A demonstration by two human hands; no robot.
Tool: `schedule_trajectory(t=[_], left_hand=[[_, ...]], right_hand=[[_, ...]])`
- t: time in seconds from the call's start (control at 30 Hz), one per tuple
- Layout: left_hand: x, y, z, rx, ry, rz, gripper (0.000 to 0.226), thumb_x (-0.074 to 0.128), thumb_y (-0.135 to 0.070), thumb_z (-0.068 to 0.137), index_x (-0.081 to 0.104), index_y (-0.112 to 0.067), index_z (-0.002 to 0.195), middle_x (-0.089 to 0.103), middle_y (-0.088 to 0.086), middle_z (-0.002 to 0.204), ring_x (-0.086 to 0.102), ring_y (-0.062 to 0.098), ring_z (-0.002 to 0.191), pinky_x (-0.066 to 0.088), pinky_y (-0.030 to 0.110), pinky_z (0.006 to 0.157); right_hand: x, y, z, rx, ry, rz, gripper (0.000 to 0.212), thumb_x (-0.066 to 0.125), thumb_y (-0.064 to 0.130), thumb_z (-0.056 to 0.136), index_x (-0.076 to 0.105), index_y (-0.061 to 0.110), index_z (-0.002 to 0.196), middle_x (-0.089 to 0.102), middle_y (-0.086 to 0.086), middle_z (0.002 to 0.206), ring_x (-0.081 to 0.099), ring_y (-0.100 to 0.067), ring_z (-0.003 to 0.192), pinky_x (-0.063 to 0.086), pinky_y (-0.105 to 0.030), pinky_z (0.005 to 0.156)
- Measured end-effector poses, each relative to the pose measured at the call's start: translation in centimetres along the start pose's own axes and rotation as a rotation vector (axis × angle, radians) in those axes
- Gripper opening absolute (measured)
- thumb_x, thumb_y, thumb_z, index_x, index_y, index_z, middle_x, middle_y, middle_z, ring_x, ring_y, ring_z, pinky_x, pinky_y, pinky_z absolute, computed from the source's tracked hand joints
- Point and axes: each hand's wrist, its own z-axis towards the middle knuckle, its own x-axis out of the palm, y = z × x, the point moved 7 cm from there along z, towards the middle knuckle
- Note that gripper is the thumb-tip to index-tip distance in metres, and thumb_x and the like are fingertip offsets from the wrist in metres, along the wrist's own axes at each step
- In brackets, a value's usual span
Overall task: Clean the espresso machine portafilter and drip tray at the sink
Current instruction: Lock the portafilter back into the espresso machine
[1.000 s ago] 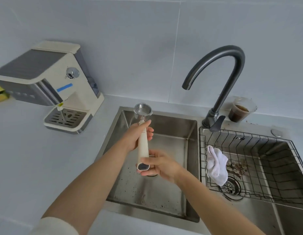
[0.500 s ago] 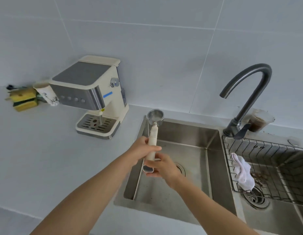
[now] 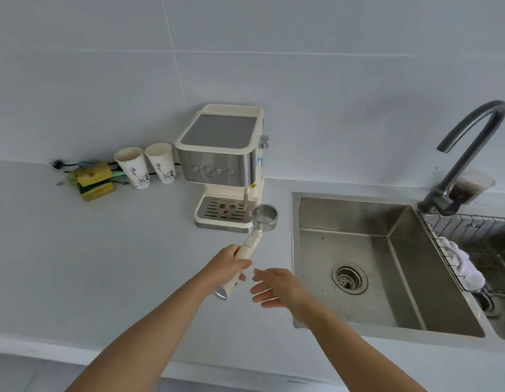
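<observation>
My left hand (image 3: pixel 230 265) grips the cream handle of the portafilter (image 3: pixel 252 241). Its steel basket points away from me and hovers over the counter, just right of the espresso machine (image 3: pixel 221 154). The drip tray (image 3: pixel 221 212) sits in the machine's base, its slotted metal grate facing up. My right hand (image 3: pixel 275 288) is open beside the handle's near end, fingers spread, touching nothing. The steel sink (image 3: pixel 358 216) lies to the right of both hands.
A dark curved faucet (image 3: pixel 469 142) rises behind the sink, with a plastic cup of brown liquid (image 3: pixel 469 188) behind it. A wire rack (image 3: pixel 472 230) holds a white cloth (image 3: pixel 463 264). Two paper cups (image 3: pixel 145 166) and yellow sponges (image 3: pixel 94 181) stand left of the machine.
My right hand has let go of the portafilter handle and opened. My left hand has carried the portafilter from over the sink to above the counter, toward the machine. My view turned left.
</observation>
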Motion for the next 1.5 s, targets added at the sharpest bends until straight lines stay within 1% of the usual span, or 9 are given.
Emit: schedule_trajectory(t=[0.17, 0.3, 0.47, 0.7, 0.87, 1.0, 1.23, 1.4, 1.5], left_hand=[[-5.0, 2.2, -0.5, -0.026, 0.037, 0.037, 0.017, 0.053, -0.017, 0.090, 0.051, -0.014, 0.106, 0.054, 0.001, 0.085, 0.056, 0.014, 0.064, 0.044, 0.025, 0.056], [-8.0, 2.4, -0.2, -0.015, 0.045, 0.121, 0.009, 0.055, -0.015, 0.087, 0.055, -0.014, 0.096, 0.056, 0.003, 0.081, 0.056, 0.013, 0.059, 0.044, 0.025, 0.053], [-9.5, 1.4, 0.9, 0.021, 0.083, 0.146, 0.024, 0.064, -0.012, 0.083, 0.057, -0.015, 0.106, 0.057, 0.002, 0.079, 0.056, 0.013, 0.056, 0.045, 0.023, 0.051], [-11.0, 1.1, 2.9, 0.058, 0.166, 0.193, 0.030, 0.066, -0.009, 0.083, 0.052, -0.031, 0.099, 0.059, -0.003, 0.086, 0.059, 0.011, 0.058, 0.048, 0.019, 0.057], [-13.8, 1.8, 5.0, 0.055, 0.216, 0.437, 0.035, 0.063, -0.020, 0.086, 0.050, -0.027, 0.118, 0.058, -0.007, 0.097, 0.061, 0.012, 0.064, 0.044, 0.010, 0.063], [-16.8, 3.1, 6.9, 0.083, 0.107, 0.781, 0.040, 0.055, -0.028, 0.087, 0.047, -0.031, 0.126, 0.059, -0.004, 0.105, 0.055, 0.015, 0.083, 0.040, 0.023, 0.070], [-21.0, 4.0, 9.8, 0.143, -0.120, 0.957, 0.027, 0.055, -0.025, 0.078, 0.056, -0.021, 0.104, 0.052, -0.004, 0.080, 0.049, 0.019, 0.073, 0.030, 0.019, 0.051], [-22.8, 5.4, 12.0, 0.177, -0.112, 1.003, 0.028, 0.056, -0.026, 0.078, 0.057, -0.022, 0.106, 0.052, -0.006, 0.082, 0.049, 0.018, 0.074, 0.029, 0.019, 0.051], [-23.1, 5.2, 13.2, 0.202, -0.119, 1.018, 0.017, 0.056, -0.026, 0.079, 0.053, -0.023, 0.095, 0.051, -0.006, 0.079, 0.049, 0.018, 0.073, 0.028, 0.022, 0.051]], right_hand=[[-3.0, 4.2, 2.3, -0.155, -0.193, -0.055, 0.054, 0.065, 0.035, 0.083, 0.041, 0.015, 0.128, 0.055, -0.002, 0.107, 0.057, -0.020, 0.097, 0.047, -0.032, 0.087], [-3.2, 8.8, 4.2, -0.354, -0.144, -0.255, 0.074, 0.072, 0.023, 0.079, 0.029, 0.021, 0.139, 0.037, 0.007, 0.120, 0.044, -0.018, 0.116, 0.038, -0.029, 0.095], [-1.3, 11.3, 6.5, -0.480, 0.043, -0.320, 0.069, 0.073, 0.006, 0.076, 0.037, 0.021, 0.133, 0.046, 0.005, 0.118, 0.046, -0.014, 0.110, 0.040, -0.023, 0.092], [-1.6, 12.9, 8.4, -0.496, -0.139, -0.297, 0.065, 0.076, 0.009, 0.074, 0.043, 0.011, 0.130, 0.052, 0.002, 0.106, 0.053, -0.015, 0.095, 0.045, -0.023, 0.083], [-0.3, 12.9, 9.4, -0.494, -0.223, -0.346, 0.056, 0.079, 0.015, 0.071, 0.048, 0.012, 0.117, 0.054, 0.004, 0.095, 0.053, -0.014, 0.086, 0.045, -0.015, 0.071], [2.0, 12.5, 10.5, -0.489, -0.307, -0.357, 0.049, 0.079, 0.020, 0.071, 0.043, 0.019, 0.105, 0.054, 0.005, 0.097, 0.050, -0.012, 0.082, 0.041, -0.009, 0.061], [4.4, 14.0, 11.4, -0.452, -0.396, -0.351, 0.050, 0.075, 0.020, 0.076, 0.047, 0.014, 0.117, 0.054, 0.003, 0.105, 0.056, -0.013, 0.088, 0.043, -0.010, 0.068], [0.9, 19.1, 7.0, -0.695, -0.718, -0.276, 0.025, 0.063, 0.017, 0.086, 0.048, 0.023, 0.105, 0.053, 0.008, 0.099, 0.054, -0.001, 0.080, 0.042, -0.016, 0.064], [-0.9, 23.0, 5.3, -0.792, -0.883, -0.257, 0.026, 0.054, 0.017, 0.091, 0.051, 0.014, 0.116, 0.050, 0.005, 0.107, 0.051, -0.007, 0.085, 0.041, -0.015, 0.068]])
